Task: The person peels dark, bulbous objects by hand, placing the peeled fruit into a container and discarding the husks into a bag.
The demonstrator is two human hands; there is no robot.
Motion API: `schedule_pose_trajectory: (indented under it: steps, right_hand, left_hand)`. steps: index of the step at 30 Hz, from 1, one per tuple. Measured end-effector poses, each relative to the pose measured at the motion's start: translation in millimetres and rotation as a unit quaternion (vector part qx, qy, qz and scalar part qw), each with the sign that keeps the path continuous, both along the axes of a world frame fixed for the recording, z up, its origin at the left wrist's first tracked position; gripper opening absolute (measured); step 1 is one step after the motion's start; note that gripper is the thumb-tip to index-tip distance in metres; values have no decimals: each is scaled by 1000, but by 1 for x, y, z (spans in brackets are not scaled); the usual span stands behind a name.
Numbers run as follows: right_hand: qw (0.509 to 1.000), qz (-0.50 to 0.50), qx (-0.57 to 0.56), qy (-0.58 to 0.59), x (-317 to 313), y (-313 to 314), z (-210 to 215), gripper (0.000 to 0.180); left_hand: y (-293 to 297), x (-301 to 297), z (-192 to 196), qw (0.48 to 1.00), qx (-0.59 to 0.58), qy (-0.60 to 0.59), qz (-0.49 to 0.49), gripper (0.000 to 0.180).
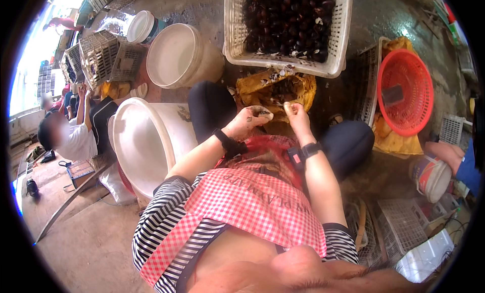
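Observation:
My left hand (250,121) is closed, fingers curled round something small and dark that I cannot make out. Close by on its right, my right hand (298,118) has thumb and fingertips pinched together; whatever they grip is too small to name. Both hands hang over my lap, at the near edge of an orange-yellow sack (246,87) with dark scraps in its open mouth. Beyond the sack stands a white plastic crate (341,35) heaped with dark reddish-brown, glossy round pieces (290,22). Pale bits lie among them.
White tubs (174,55) and a big white barrel (142,144) stand to my left. At the right, a red colander basket (406,93) rests over a crate and yellow sack. Another person (76,131) sits far left; another's arm (447,156) shows beside a bucket (431,179).

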State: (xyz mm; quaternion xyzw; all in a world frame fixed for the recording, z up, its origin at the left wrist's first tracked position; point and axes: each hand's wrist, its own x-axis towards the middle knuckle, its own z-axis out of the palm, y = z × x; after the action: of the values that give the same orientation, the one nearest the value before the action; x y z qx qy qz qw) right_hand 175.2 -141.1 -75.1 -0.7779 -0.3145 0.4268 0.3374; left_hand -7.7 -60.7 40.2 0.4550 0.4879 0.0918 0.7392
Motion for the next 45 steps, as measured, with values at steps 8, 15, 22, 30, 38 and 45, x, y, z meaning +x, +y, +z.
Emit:
schedule_pose_trajectory:
  steps: [8, 15, 22, 30, 38, 45]
  right_hand:
    - [984, -115, -7, 139, 8, 5, -2, 39]
    - [967, -10, 223, 126, -14, 1, 25, 38]
    - [998, -31, 35, 34, 0, 2, 22, 43]
    - [990, 12, 141, 13, -8, 3, 29, 42]
    - [975, 85, 206, -23, -19, 7, 56, 43]
    - [964, 101, 244, -30, -22, 4, 65, 51]
  left_hand:
    - [10, -9, 8, 991, -132, 3, 25, 33]
    - [9, -19, -20, 951, -210, -193, 123, 36]
    - [6, -23, -32, 940, -251, -208, 103, 31]
    - [4, -25, -32, 938, -255, -207, 110, 28]
    - [2, -22, -22, 943, -231, -226, 78, 35]
    - [1, -28, -30, 958, -186, -193, 101, 35]
